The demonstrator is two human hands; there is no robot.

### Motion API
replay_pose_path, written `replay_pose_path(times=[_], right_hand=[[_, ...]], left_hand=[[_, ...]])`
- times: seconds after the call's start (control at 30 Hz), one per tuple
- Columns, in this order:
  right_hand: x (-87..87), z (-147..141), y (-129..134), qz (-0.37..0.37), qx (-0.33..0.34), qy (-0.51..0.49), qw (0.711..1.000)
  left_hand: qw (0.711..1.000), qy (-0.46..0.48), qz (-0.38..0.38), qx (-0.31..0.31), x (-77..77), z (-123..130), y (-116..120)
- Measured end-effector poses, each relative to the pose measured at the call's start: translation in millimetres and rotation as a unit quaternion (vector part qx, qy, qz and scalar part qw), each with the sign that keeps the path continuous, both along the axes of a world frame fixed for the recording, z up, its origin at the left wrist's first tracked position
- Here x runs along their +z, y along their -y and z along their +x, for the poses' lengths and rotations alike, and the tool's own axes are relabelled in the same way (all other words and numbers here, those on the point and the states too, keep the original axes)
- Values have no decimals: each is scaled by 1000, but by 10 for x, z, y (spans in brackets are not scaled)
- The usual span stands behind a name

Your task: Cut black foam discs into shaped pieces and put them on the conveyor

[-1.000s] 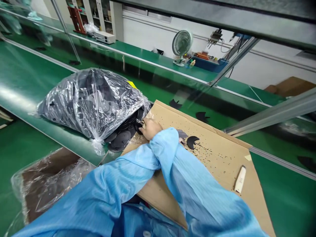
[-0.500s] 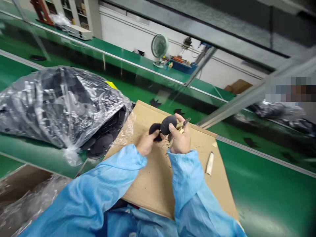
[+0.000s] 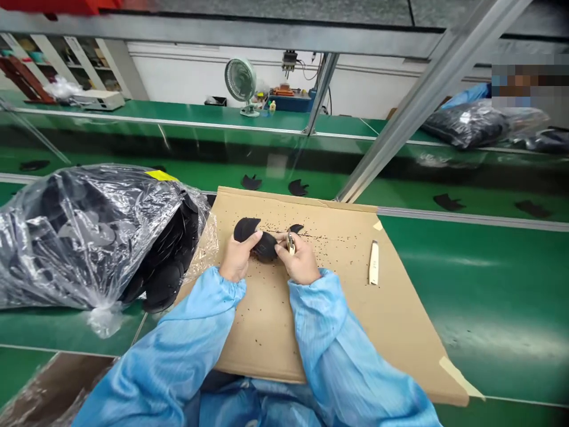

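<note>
My left hand [image 3: 237,258] is closed on a black rounded plastic piece [image 3: 247,228], thumb on top. A second rounded black lobe [image 3: 265,247] lies between my two hands; whether it belongs to the same piece I cannot tell. My right hand [image 3: 301,261] is wrapped round cream-handled nippers [image 3: 290,243], the metal end showing above the fingers. Its fingertips touch the right side of the black lobe. Just beyond that hand a small black tip [image 3: 296,228] sticks out. Beneath both hands is a cardboard sheet [image 3: 342,320] strewn with tiny black bits.
A clear plastic bag [image 3: 102,225] full of black pieces lies open at left. A cream-handled tool [image 3: 373,263] rests on the cardboard at right. Several black pieces [image 3: 297,188] lie on the green belt beyond. A slanted metal post [image 3: 400,112] rises behind the cardboard.
My view has levelled and shifted. The black pieces, held raised and together at my right fingers before, are now lower and flatter over the cardboard. The nippers have turned in my right hand.
</note>
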State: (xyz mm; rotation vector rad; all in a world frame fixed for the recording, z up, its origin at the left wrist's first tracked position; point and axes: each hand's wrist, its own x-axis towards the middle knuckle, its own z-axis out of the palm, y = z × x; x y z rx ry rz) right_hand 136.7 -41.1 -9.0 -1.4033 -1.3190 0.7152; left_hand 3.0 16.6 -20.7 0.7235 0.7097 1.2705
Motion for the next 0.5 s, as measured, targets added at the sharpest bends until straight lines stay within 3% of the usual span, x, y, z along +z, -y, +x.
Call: replay_pose_path(times=[0.2, 0.33, 0.5], right_hand=[[-11, 32, 4, -27, 43, 33, 998], [-34, 31, -17, 14, -38, -23, 999], [-4, 11, 0, 20, -88, 26, 996]], left_hand=[[999, -28, 19, -27, 15, 13, 47], [994, -6, 14, -105, 26, 2, 85], [989, -35, 65, -131, 8, -7, 107]])
